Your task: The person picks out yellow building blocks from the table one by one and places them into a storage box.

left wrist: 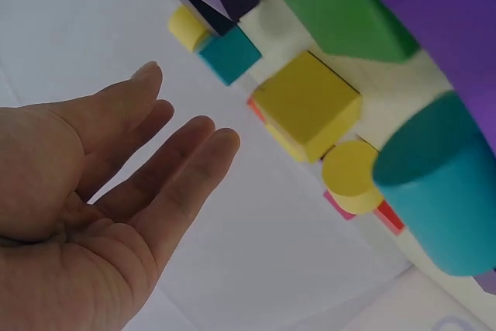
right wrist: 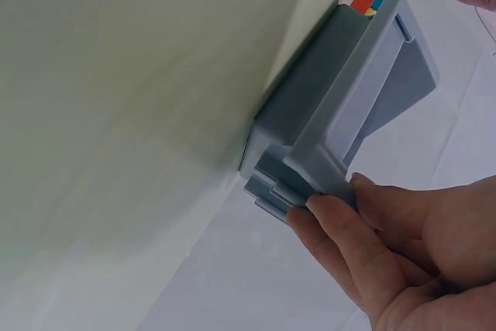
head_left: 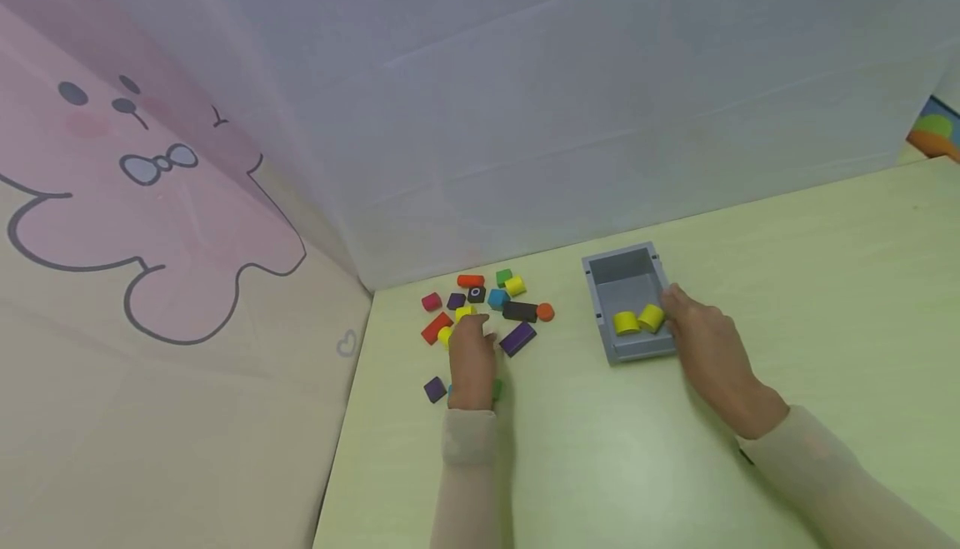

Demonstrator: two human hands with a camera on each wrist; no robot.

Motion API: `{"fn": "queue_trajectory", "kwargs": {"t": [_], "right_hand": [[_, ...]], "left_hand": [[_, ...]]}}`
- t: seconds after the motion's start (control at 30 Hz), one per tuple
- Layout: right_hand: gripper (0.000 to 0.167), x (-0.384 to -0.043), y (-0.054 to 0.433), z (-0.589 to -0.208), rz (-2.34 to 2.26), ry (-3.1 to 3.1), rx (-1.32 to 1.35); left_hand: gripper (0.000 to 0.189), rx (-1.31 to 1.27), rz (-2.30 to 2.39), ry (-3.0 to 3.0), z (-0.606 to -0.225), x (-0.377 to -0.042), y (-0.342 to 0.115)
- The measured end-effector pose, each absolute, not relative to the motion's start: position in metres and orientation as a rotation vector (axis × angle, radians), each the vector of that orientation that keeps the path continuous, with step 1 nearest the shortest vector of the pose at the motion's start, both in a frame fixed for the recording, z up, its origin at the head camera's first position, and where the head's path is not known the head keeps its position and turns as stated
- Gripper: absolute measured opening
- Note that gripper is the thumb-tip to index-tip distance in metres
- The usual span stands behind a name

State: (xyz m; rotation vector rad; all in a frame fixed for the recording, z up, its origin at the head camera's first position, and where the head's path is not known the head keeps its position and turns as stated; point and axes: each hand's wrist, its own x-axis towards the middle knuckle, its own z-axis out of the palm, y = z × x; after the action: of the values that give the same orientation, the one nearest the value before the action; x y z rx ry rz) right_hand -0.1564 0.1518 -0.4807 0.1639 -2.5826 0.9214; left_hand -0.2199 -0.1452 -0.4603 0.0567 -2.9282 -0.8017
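My left hand (head_left: 472, 363) is above the scattered blocks, fingers spread a little with nothing between them. In the left wrist view a yellow cube (left wrist: 306, 102), a yellow cylinder (left wrist: 353, 172) and a larger teal cylinder (left wrist: 442, 184) lie beyond its fingertips. My right hand (head_left: 712, 357) pinches the right-hand rim of a grey plastic bin (head_left: 641, 351) between thumb and fingers. Inside the bin, near its front end, lie two yellow cylinders, the left one (head_left: 626, 323) and the right one (head_left: 651, 317). The left forearm and hand partly cover a green block (head_left: 497, 389).
Around the left hand are a purple block (head_left: 518, 338), a black block (head_left: 520, 311), an orange disc-like piece (head_left: 545, 311), a red block (head_left: 437, 328) and several others. A pale wall (head_left: 525, 132) borders the table (head_left: 585, 449) behind; a printed curtain (head_left: 187, 416) hangs at left.
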Motion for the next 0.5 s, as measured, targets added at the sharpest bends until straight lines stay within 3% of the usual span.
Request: {"fn": "queue_trajectory", "kwargs": {"t": [0.5], "right_hand": [[0.041,-0.155,0.151,-0.48,0.913,-2.589,0.159]], "left_hand": [[0.034,0.288,-0.742,-3.034,-0.466,-0.229,-0.165]]}}
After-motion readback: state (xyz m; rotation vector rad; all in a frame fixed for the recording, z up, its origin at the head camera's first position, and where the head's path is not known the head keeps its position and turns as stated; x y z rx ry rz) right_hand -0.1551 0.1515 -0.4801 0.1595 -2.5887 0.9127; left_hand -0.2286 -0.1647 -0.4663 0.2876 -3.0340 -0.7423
